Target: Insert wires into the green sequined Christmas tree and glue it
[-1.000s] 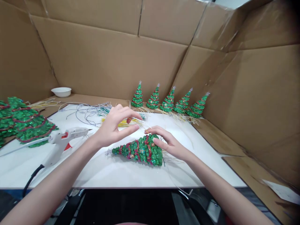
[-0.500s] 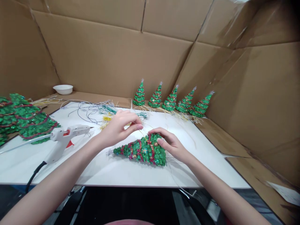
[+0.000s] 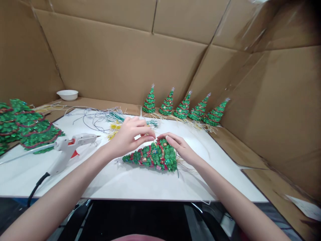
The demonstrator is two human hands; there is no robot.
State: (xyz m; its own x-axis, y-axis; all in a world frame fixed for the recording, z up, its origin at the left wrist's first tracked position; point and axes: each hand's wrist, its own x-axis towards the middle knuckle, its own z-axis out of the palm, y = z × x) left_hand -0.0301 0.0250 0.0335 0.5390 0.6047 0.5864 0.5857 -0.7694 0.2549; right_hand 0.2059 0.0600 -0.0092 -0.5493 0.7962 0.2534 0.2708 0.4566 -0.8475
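Note:
A small green glitter tree (image 3: 150,157) with red garland lies on its side on the white board (image 3: 125,184), tip pointing left. My right hand (image 3: 178,147) rests on its wide base end, fingers curled over the top. My left hand (image 3: 130,135) hovers just above the tree's upper edge, thumb and forefinger pinched together near a thin pale wire; whether they grip it is unclear. Fine wires trail from the tree's base toward the board's front edge.
A white glue gun (image 3: 67,145) lies to the left, cord running off the front. Several finished trees (image 3: 183,107) stand along the back cardboard wall. Larger green trees (image 3: 25,129) sit far left. Loose wires (image 3: 100,118) and a white bowl (image 3: 67,95) lie behind.
My left hand has dropped closer to the tree and closed its fingers into a pinch. My right hand shifted up over the base, and the tree turned slightly.

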